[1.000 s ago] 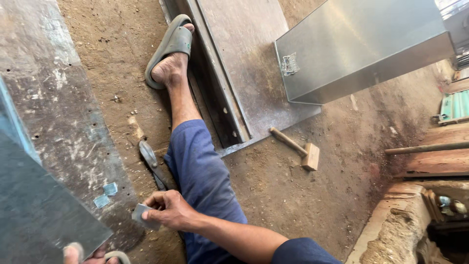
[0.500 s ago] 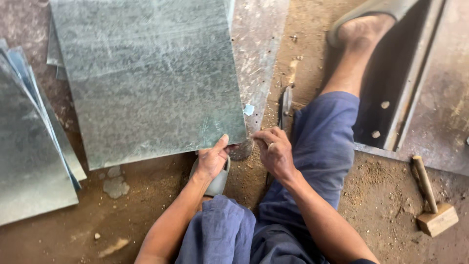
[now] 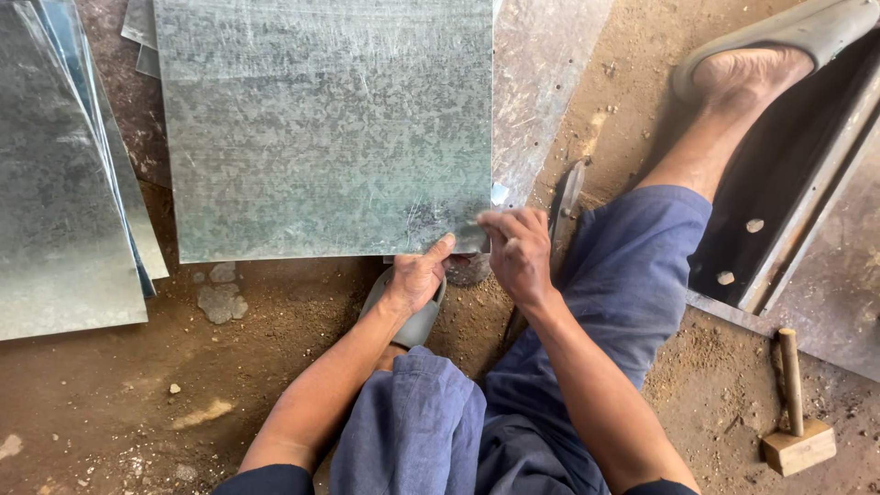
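A large square galvanized metal sheet [image 3: 321, 128] lies flat on the dirt floor in front of me. My left hand [image 3: 417, 275] grips its near edge, thumb on top, close to the right corner. My right hand [image 3: 518, 252] pinches the near right corner of the same sheet. A small round metal piece [image 3: 470, 269] lies on the ground between my two hands. A grey sandal [image 3: 417, 321] sits under my left hand. My legs in blue shorts fill the bottom of the view.
A stack of more metal sheets [image 3: 64, 183] lies at the left. A long metal strip [image 3: 541, 82] lies under the sheet's right side. Tin snips [image 3: 566, 197] rest by my right thigh. A wooden mallet [image 3: 796, 412] lies at the lower right, near a steel rail [image 3: 807, 183].
My view swung from the right side of the floor to the sheet at the left. Both hands closed on the sheet's near right corner, and the sheet now lies squarer to me.
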### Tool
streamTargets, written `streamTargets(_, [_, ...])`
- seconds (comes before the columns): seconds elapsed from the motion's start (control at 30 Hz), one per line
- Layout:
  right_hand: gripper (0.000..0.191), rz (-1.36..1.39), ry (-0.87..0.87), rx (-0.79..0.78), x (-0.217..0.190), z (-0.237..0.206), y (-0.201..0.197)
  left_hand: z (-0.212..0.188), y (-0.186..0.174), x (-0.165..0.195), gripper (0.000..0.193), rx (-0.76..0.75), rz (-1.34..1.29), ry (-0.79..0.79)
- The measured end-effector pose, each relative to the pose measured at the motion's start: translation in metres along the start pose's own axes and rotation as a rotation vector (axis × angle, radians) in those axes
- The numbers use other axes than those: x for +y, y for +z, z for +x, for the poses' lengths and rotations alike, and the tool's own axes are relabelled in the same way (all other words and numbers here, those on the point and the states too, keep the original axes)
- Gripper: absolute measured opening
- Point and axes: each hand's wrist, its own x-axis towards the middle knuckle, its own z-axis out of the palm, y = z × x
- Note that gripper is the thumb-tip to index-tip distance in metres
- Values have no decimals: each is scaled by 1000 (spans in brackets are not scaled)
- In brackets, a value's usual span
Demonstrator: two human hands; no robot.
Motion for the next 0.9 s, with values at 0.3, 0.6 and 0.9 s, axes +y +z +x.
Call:
streamTargets(0.3, [4, 174, 133, -26, -27, -44, -17, 2, -2, -6, 26, 73, 92, 41])
streamTargets(0.6, [17, 232, 673, -90, -28, -28, 25, -3, 8, -1, 37, 1, 178, 154])
streamTargets(0.9, [19, 164, 570, 104, -16, -30, 1, 0, 1, -5, 33, 33, 165, 125])
